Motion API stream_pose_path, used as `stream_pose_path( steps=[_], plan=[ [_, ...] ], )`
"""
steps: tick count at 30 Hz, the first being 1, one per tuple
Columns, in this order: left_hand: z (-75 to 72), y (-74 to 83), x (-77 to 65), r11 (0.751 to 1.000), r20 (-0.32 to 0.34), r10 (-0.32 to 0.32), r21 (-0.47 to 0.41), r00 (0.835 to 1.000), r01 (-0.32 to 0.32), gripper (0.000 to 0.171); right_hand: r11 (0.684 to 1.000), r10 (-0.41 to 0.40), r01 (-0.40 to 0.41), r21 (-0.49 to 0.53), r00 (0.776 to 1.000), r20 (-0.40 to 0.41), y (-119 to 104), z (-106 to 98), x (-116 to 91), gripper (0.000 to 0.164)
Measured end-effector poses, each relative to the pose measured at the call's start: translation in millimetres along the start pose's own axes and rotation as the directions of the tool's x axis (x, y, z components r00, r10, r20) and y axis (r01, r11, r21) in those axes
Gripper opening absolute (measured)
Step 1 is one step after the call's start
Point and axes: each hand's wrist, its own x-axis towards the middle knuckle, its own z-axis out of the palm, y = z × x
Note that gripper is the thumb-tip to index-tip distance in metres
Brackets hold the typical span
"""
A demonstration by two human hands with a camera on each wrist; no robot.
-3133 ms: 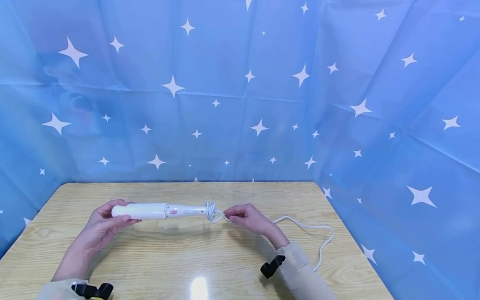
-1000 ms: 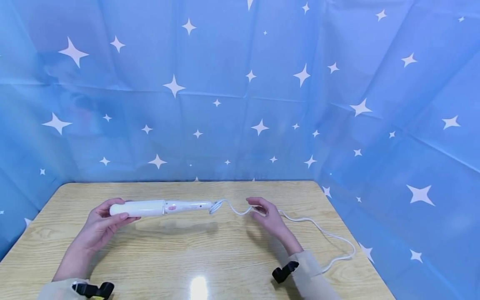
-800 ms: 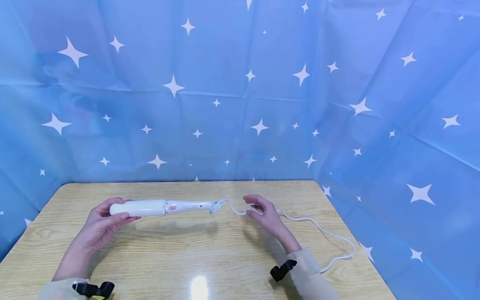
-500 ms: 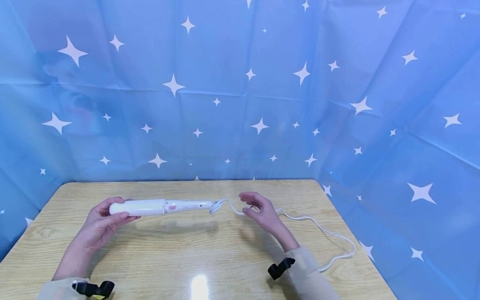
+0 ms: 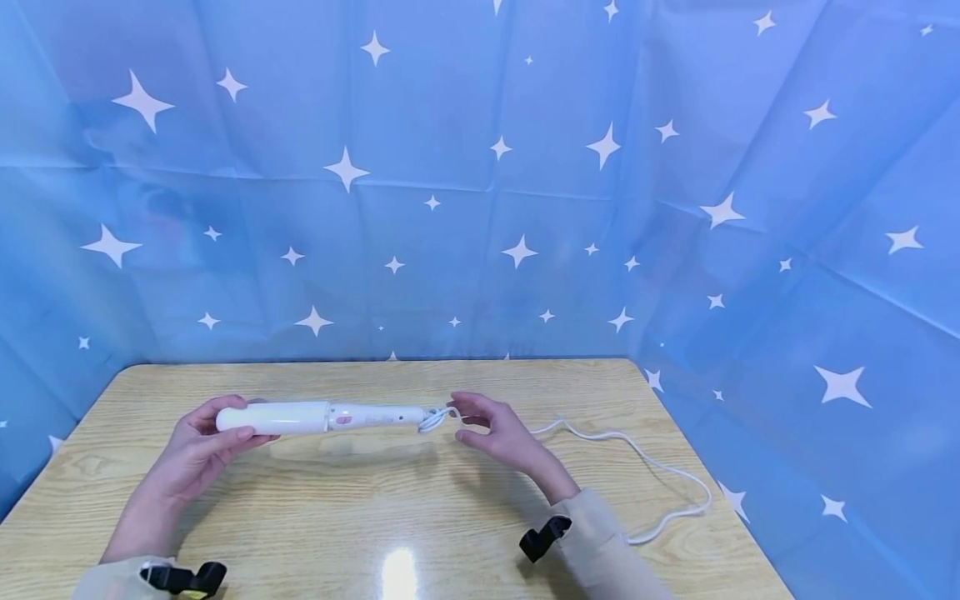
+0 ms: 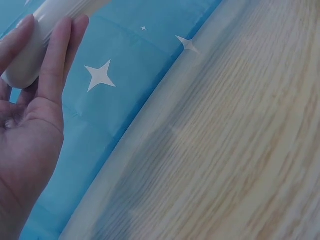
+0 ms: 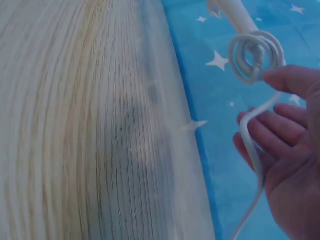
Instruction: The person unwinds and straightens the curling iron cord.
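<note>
A white curling iron (image 5: 277,417) with a pink switch is held level above the table. My left hand (image 5: 202,454) grips its thick rounded end between thumb and fingers, as the left wrist view also shows. Several loops of white cord (image 7: 256,56) hang round the cord end of the handle. My right hand (image 5: 498,432) is beside those loops with its fingers spread apart. In the right wrist view, one digit's tip is at the loops, and the cord's loose run passes across the palm; whether the tip presses them is unclear.
The wooden table (image 5: 337,517) bears the cord's long loose length (image 5: 675,473), curving over its right side. A blue star-printed cloth (image 5: 450,108) closes in the back and sides. Black wrist cameras (image 5: 545,537) sit on both sleeves.
Three seconds ago my right hand pinched at the cord loops. It drew a length of cord out to the right, then moved back left to the loops. My left hand stayed put.
</note>
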Motion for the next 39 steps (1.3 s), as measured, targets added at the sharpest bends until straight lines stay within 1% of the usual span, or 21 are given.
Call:
stream_pose_path(
  steps=[3,5,8,11,14,18,21,24,27,31,35,39],
  plan=[
    [1.2,1.7,0.9,1.0,-0.002,-0.002,0.017,1.0,0.003,0.051,0.999,0.048,-0.048,-0.008,0.996,0.075,-3.6,3.5,2.5,0.059],
    [1.6,2.4,1.6,1.0,0.0,-0.006,0.023,1.0,0.006,0.051,0.997,0.071,-0.074,0.02,0.991,0.115,-4.7,4.7,2.8,0.059],
    [1.4,3.0,1.9,1.0,0.007,-0.001,0.021,1.0,0.001,0.051,0.993,0.087,-0.096,0.064,0.988,0.131,-4.9,5.8,2.9,0.056],
    [0.0,3.2,0.6,1.0,0.017,0.005,0.006,1.0,-0.005,0.051,0.99,0.097,-0.106,0.091,0.991,0.092,-3.0,6.2,2.0,0.047],
    [-1.3,3.5,-1.1,1.0,0.022,0.009,-0.01,1.0,-0.009,0.052,0.991,0.107,-0.109,0.072,0.994,0.025,-1.1,5.7,1.5,0.035],
    [-2.3,3.8,-2.3,1.0,0.014,0.012,-0.021,1.0,-0.011,0.052,0.992,0.122,-0.121,0.025,0.991,-0.054,-0.8,3.2,1.0,0.023],
    [-3.0,3.9,-2.7,0.999,0.014,0.014,-0.033,1.0,-0.013,0.052,0.994,0.11,-0.11,0.006,0.988,-0.105,-0.6,1.1,0.0,0.021],
    [-4.4,4.5,-2.8,0.996,0.03,0.023,-0.082,0.999,-0.02,0.053,0.996,0.087,-0.086,0.011,0.982,-0.169,1.1,-0.6,-0.6,0.02],
    [-6.3,6.6,-3.1,0.988,0.051,0.035,-0.149,0.998,-0.027,0.054,0.996,0.088,-0.087,0.017,0.971,-0.223,3.3,-1.3,-0.6,0.018],
    [-9.9,13.2,-3.8,0.979,0.068,0.07,-0.197,0.995,-0.056,0.054,0.994,0.113,-0.108,0.035,0.965,-0.236,7.3,-0.2,0.9,0.018],
    [-12.8,21.2,-3.2,0.975,0.075,0.097,-0.208,0.992,-0.079,0.055,0.991,0.137,-0.13,0.043,0.958,-0.252,10.7,0.8,2.5,0.02],
    [-13.5,26.5,-2.6,0.974,0.073,0.114,-0.206,0.991,-0.097,0.054,0.986,0.169,-0.162,0.049,0.941,-0.293,12.4,0.6,3.6,0.022]
  ],
)
